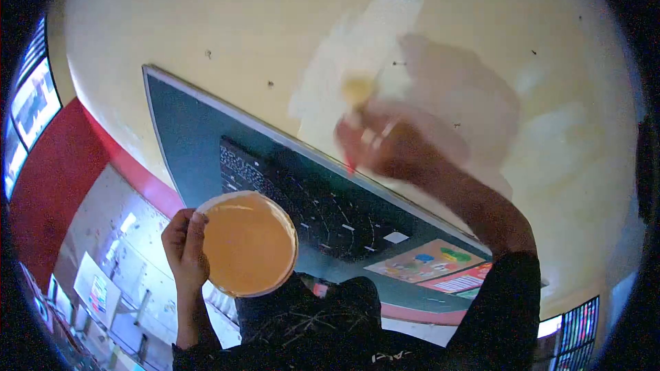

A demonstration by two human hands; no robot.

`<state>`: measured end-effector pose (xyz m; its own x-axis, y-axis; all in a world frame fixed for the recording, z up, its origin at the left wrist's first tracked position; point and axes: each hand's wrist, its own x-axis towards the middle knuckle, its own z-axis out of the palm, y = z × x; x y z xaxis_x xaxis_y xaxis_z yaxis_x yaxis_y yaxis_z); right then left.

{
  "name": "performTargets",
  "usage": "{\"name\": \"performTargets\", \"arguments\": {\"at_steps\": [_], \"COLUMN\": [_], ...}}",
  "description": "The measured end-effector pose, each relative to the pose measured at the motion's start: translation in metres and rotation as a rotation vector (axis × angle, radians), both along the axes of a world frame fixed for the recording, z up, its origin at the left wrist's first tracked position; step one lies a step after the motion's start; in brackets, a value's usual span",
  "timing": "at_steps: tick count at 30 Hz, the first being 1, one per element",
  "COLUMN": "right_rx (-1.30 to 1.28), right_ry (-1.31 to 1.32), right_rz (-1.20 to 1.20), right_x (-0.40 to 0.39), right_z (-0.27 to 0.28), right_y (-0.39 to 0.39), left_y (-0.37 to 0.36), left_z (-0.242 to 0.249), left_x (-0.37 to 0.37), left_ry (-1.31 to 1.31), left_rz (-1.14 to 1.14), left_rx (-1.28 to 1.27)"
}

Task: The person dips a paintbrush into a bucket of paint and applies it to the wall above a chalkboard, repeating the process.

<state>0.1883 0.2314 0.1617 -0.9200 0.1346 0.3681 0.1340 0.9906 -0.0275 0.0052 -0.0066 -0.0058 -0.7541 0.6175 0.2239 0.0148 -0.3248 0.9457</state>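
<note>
My left hand (184, 247) grips the rim of a round tub of orange-beige paint (251, 244), thumb over the edge, held in front of my body. Up at the wall, my right hand (375, 141) is closed round the handle of a paintbrush (359, 89). Its pale yellowish bristles are blurred and lie against or very near the wall; a red bit shows below the fingers. Around the brush spreads a whitish painted patch (364, 34) on the cream wall (240, 14). My arm casts a shadow to the right.
Below the patch hangs a green chalkboard (185, 117) with a dark printed chart (309, 199) and colourful posters (426, 264). Small nails or holes dot the wall. A red wall band (51, 165) and windows (34, 106) are at left, with a white board (96, 288) low down.
</note>
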Motion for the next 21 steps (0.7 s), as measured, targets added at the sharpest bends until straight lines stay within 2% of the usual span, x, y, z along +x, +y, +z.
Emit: {"name": "performTargets", "arguments": {"at_steps": [1,3,4,5,6,7,8,10,11,13,14,17,19,20,21], "right_rx": [-0.327,0.251,0.235,0.348,0.505,0.874,1.065,1.066,1.050,0.879,0.742,0.186,0.406,0.532,0.892], "right_ry": [0.030,0.003,0.133,0.349,0.507,0.684,0.777,0.567,0.265,-0.213,-0.382,-0.119,0.362,0.596,0.633], "right_rz": [0.130,0.088,-0.071,-0.136,-0.340,-0.126,-0.046,-0.303,-0.403,-0.320,-0.145,-0.128,-0.375,-0.268,-0.310], "right_x": [0.000,0.007,0.010,0.020,0.027,0.040,0.045,0.053,0.059,0.059,0.056,0.064,0.075,0.084,0.090], "right_z": [-0.007,0.003,0.028,0.053,0.079,0.102,0.115,0.110,0.089,0.035,0.019,0.028,0.058,0.076,0.091], "right_y": [-0.003,-0.020,-0.016,-0.011,-0.017,-0.011,-0.013,-0.026,-0.017,-0.011,-0.021,-0.027,-0.023,-0.020,-0.030], "left_y": [-0.001,0.001,0.002,0.002,0.003,0.005,0.007,0.009,0.009,0.008,0.008,0.011,0.010,0.010,0.011], "left_z": [0.003,0.002,0.002,0.004,0.006,0.006,0.004,-0.002,-0.001,0.000,0.000,-0.004,-0.003,0.000,0.002], "left_x": [0.000,0.000,0.001,0.002,0.005,0.008,0.009,0.008,0.008,0.007,0.007,0.007,0.008,0.011,0.012], "left_ry": [0.042,0.044,0.045,0.048,0.046,0.042,0.035,0.056,0.073,0.085,0.077,0.037,0.032,0.041,0.050], "left_rz": [0.017,0.020,0.018,0.001,0.030,0.061,0.094,0.098,0.093,0.079,0.073,0.052,0.046,0.051,0.057], "left_rx": [-0.073,-0.057,-0.055,-0.064,-0.052,-0.037,-0.020,-0.009,-0.014,-0.030,-0.038,-0.030,-0.033,-0.034,-0.033]}}
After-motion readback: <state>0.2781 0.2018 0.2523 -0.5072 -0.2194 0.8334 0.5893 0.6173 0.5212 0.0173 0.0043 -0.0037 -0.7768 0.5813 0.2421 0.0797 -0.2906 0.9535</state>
